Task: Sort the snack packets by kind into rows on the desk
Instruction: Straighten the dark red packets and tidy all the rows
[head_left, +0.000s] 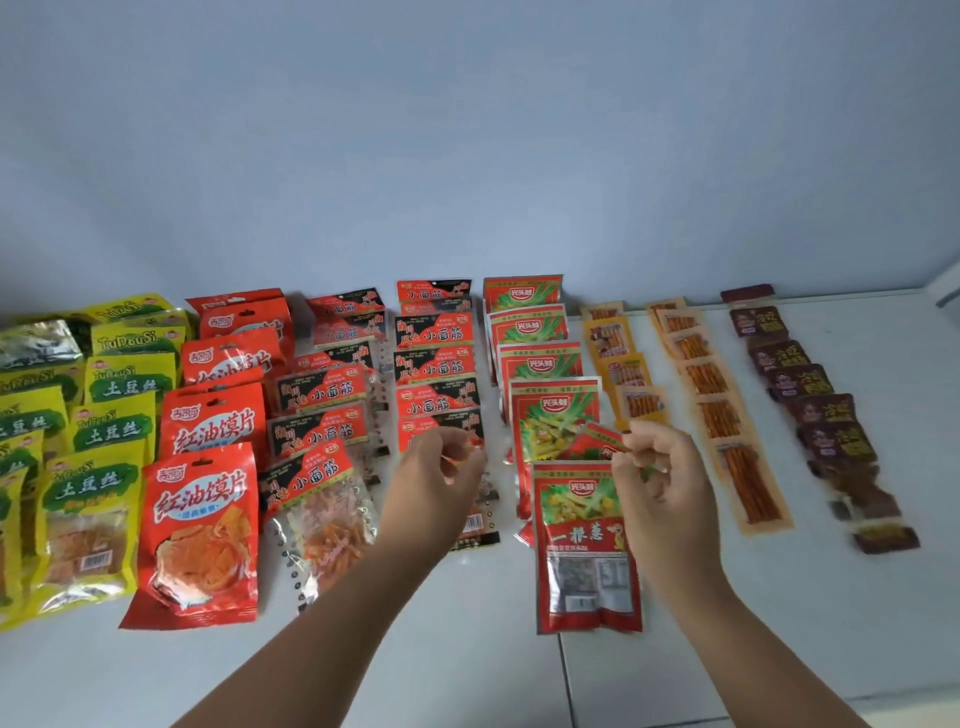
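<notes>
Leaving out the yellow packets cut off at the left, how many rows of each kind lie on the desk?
Red pouches: 1 row
Black-and-red packets: 2 rows
Red-and-green packets: 1 row
Orange stick packets: 2 rows
Dark purple packets: 1 row
Total: 7 rows

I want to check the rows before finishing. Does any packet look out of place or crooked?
Yes. Among the yellow rows at far left, one silvery packet breaks the colour, perhaps face down. The near end of the dark brown row looks untidy.
</notes>
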